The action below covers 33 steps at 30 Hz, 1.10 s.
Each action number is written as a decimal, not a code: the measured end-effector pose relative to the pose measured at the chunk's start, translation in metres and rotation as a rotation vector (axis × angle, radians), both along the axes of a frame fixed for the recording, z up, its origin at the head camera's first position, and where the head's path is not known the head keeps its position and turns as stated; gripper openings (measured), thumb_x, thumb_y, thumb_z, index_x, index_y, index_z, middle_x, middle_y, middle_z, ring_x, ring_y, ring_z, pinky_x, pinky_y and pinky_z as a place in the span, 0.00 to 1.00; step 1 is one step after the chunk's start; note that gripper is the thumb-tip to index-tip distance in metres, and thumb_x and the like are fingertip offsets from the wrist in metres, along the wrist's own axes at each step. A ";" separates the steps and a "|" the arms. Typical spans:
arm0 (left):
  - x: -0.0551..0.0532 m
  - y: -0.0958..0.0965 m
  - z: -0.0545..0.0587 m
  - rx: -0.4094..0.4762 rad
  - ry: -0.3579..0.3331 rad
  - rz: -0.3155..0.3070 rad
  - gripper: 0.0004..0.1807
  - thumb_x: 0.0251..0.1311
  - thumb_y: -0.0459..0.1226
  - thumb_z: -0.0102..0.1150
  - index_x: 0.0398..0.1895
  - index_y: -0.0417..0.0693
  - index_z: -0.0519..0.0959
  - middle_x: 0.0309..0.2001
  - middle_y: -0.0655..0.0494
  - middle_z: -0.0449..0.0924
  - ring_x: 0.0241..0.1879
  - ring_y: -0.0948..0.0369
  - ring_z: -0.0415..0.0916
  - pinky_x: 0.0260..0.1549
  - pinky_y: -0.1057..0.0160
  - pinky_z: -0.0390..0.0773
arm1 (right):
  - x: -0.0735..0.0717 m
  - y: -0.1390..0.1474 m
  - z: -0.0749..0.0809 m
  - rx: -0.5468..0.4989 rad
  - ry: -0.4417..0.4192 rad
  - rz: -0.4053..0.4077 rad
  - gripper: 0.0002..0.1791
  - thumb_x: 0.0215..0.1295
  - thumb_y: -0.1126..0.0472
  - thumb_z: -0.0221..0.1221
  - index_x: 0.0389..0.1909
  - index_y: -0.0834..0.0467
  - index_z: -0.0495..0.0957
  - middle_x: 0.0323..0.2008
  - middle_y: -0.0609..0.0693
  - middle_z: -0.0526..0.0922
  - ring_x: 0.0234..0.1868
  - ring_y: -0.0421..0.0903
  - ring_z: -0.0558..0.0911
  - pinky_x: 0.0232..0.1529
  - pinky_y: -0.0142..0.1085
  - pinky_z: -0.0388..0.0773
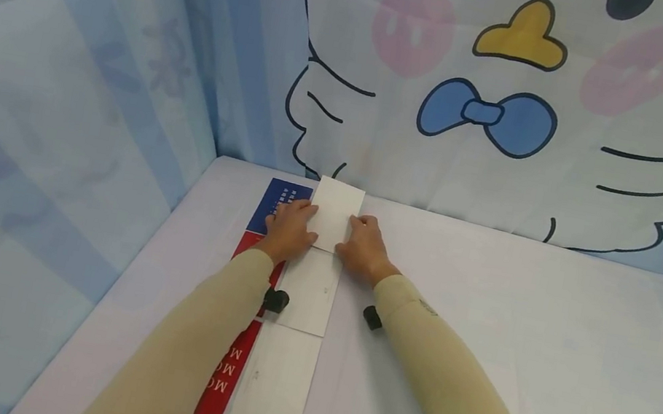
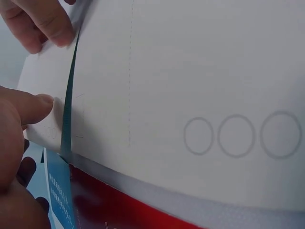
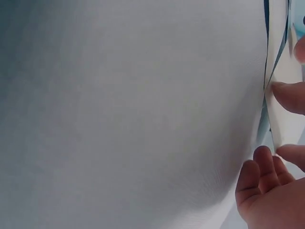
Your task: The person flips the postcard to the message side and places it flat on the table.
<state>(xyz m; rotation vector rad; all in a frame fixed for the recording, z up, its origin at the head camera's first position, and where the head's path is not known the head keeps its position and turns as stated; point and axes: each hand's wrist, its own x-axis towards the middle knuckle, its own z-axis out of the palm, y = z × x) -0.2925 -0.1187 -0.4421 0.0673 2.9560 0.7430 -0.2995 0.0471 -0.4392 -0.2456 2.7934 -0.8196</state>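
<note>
A white paper card (image 1: 336, 211) lies at the top of a column, its far end at the table's back edge. My left hand (image 1: 290, 229) pinches its left edge; in the left wrist view the thumb of that hand (image 2: 19, 138) rests on top and the other fingers are below. On the opposite edge my right hand (image 1: 365, 248) pinches the card, partly cut off in the right wrist view. Below it lie a middle white card (image 1: 312, 289) and a near white card (image 1: 276, 382). The left wrist view shows faint printed circles (image 2: 236, 136) on a card.
Left of the white column lie a blue card (image 1: 261, 206) with white print and red cards (image 1: 226, 375), partly hidden by my left arm. The white-covered table (image 1: 511, 357) extends to the right. Behind it hangs a curtain (image 1: 443, 175) with a cartoon bird.
</note>
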 end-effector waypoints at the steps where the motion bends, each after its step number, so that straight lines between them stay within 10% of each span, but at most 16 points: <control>1: 0.000 0.000 0.000 -0.004 -0.003 -0.002 0.33 0.69 0.41 0.60 0.76 0.51 0.64 0.76 0.51 0.58 0.72 0.45 0.51 0.66 0.40 0.54 | 0.000 0.000 0.000 0.008 0.000 0.004 0.38 0.70 0.59 0.60 0.75 0.67 0.56 0.72 0.63 0.57 0.70 0.56 0.63 0.71 0.46 0.59; 33: -0.002 -0.003 0.000 -0.023 -0.143 -0.029 0.33 0.71 0.40 0.57 0.77 0.49 0.60 0.76 0.52 0.58 0.74 0.45 0.48 0.70 0.38 0.44 | -0.001 0.002 0.001 0.097 -0.044 0.087 0.34 0.73 0.57 0.56 0.74 0.65 0.60 0.74 0.61 0.60 0.75 0.59 0.58 0.73 0.48 0.53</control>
